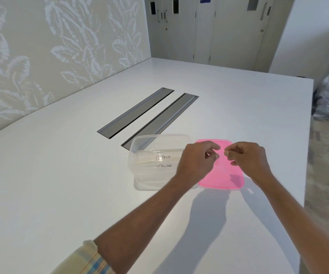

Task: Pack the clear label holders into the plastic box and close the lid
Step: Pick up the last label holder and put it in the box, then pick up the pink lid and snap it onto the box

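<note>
Both hands, left (196, 162) and right (247, 160), hover half-curled and empty over the pink lid (222, 175), which lies flat near the desk's (61, 184) right edge, touching the box (140, 153) of holders (162, 157) to its left, the left hand nearer.

Off-task surroundings on my feed

I see a white table (61, 184) with two grey cable slots (136, 112), leaf-patterned wall (41, 46), cupboard doors (205, 30) beyond.
</note>
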### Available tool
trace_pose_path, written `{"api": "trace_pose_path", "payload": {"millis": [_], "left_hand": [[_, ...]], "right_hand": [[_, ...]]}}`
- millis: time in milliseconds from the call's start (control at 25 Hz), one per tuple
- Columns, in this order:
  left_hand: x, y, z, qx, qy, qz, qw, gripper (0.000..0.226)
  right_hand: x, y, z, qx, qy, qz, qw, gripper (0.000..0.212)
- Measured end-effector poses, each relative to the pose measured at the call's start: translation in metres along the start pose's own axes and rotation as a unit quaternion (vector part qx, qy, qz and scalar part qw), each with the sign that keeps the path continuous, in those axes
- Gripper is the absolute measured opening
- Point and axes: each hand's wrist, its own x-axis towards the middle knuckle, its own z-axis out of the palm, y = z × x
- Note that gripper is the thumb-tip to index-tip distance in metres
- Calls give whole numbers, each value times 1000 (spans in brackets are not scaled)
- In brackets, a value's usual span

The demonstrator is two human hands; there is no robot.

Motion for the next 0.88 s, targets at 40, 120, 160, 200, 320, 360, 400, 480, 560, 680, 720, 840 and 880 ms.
{"api": "trace_pose_path", "payload": {"millis": [40,120,160,200,320,360,400,480,560,680,720,840,880], "left_hand": [[-3,-2,13,0,-13,-9,1000,21],[-8,-7,34,20,-36,-18,999,23],[-10,-10,43,34,-48,-19,998,24],[-12,-13,51,48,-59,-20,997,24],[-16,-20,67,86,-90,-28,992,27],[-16,-23,71,97,-98,-32,990,28],[-17,-25,74,108,-105,-34,988,28],[-16,-28,78,133,-115,-37,984,29],[-17,-31,80,162,-129,-31,978,29],[-20,-31,82,222,-145,10,964,34],[-22,-32,83,240,-146,30,959,38],[-25,-32,85,290,-134,99,942,41],[-25,-31,85,299,-124,116,939,39]], "right_hand": [[-4,12,-4,-18,9,13,1000,16],[-10,36,-10,-65,14,39,997,15],[-13,45,-12,-83,15,54,995,13],[-15,53,-14,-94,16,71,993,13],[-21,67,-15,-108,8,114,988,16],[-22,69,-14,-105,3,119,987,16],[-23,71,-13,-101,2,121,987,16],[-24,74,-12,-96,7,128,987,13],[-23,74,-10,-79,15,144,986,13],[-22,72,-11,-70,15,157,985,14],[-22,71,-12,-68,14,157,985,13],[-20,66,-18,-33,14,151,988,5],[-18,63,-21,-22,14,148,989,5]]}}
